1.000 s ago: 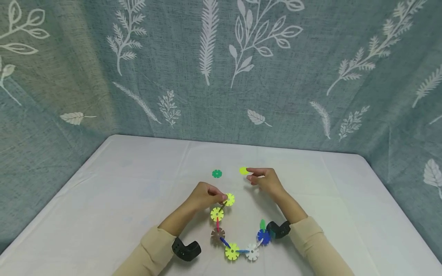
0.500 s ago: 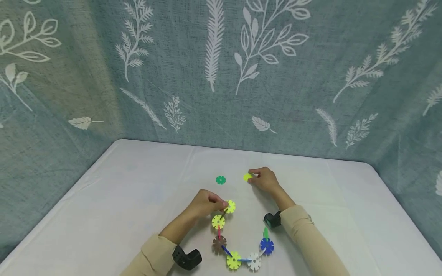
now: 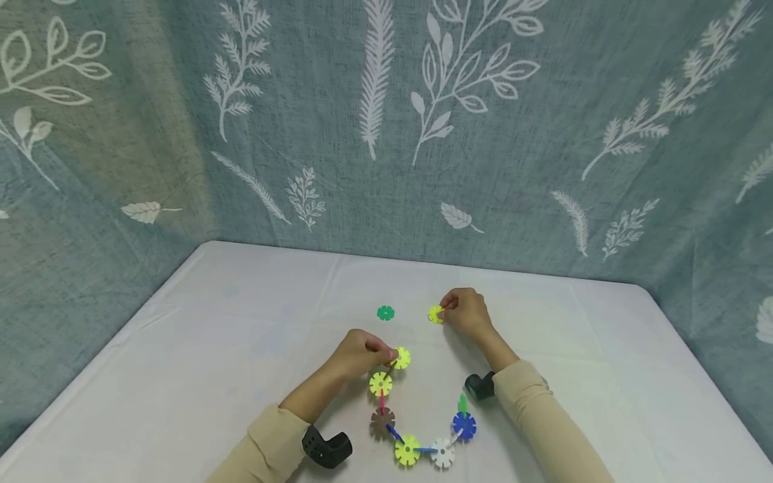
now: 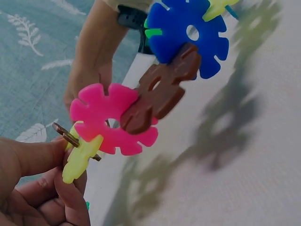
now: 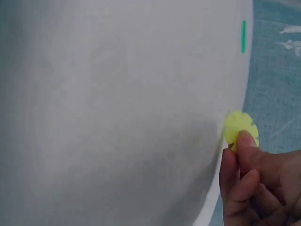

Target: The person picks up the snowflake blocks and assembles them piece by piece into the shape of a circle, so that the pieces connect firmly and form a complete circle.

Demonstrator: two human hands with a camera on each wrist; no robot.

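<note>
- R hand (image 3: 466, 312) pinches a loose yellow disc (image 3: 435, 314) by its rim, thumb and fingertip (image 5: 244, 141) curled on the edge; the disc sits at or just above the table (image 3: 241, 322), can't tell which.
- L hand (image 3: 359, 352) pinches the top end of the chain (image 3: 417, 419), fingers curled round the yellow-green end disc (image 4: 81, 155) and a thin brown link (image 4: 70, 137) slotted into it.
- Chain runs from L hand down toward the body in a U and ends near the R forearm; discs in yellow, brown, white, blue, joined edge-to-slot w/ pieces set crosswise.
- L wrist view: pink disc (image 4: 113, 120), brown piece (image 4: 157, 94) and blue disc (image 4: 188, 33) interlock past the fingers.
- Green disc (image 3: 385, 312) lies alone, just beyond L hand, between the two hands and apart from both.
- Handling, as a judgement: discs look like thin hard plastic, very light, stiff, smooth; prob. not fragile but small and easy to flick away. Best hold is a rim pinch, as R hand has it, leaving a notch free for slotting.
- Chain likely flexes or comes apart at the joints if lifted by one end; grip near the joint being worked.
- Writing/brands: none readable on discs, table or the leaf-print cloth (image 3: 386, 121) behind.
</note>
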